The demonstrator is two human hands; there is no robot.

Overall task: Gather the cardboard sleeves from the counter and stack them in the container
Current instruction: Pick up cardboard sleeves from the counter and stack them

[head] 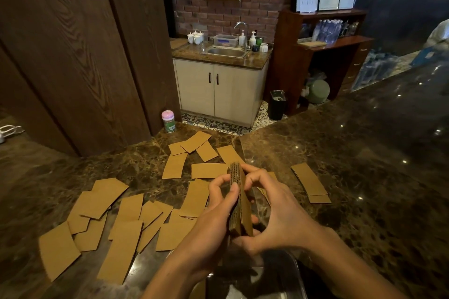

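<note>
Dark marble counter [364, 153], loose cardboard sleeves [126, 216], brick-walled sink [227, 52]

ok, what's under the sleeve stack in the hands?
A clear container, its rim showing just below the sleeve stack. The left hand and right hand, gripping the stack, cover most of it; its contents cannot be told.

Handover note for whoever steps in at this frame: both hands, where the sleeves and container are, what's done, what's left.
Left hand and right hand: both grip the bundle of brown cardboard sleeves, stood on edge between them, above the shiny-rimmed container at the near edge of the view.
Done: that bundle is gathered but not yet in the container, whose contents are unclear.
Left: many loose flat sleeves scattered on the dark marble counter to the left and ahead, plus a small pile on the right.
</note>
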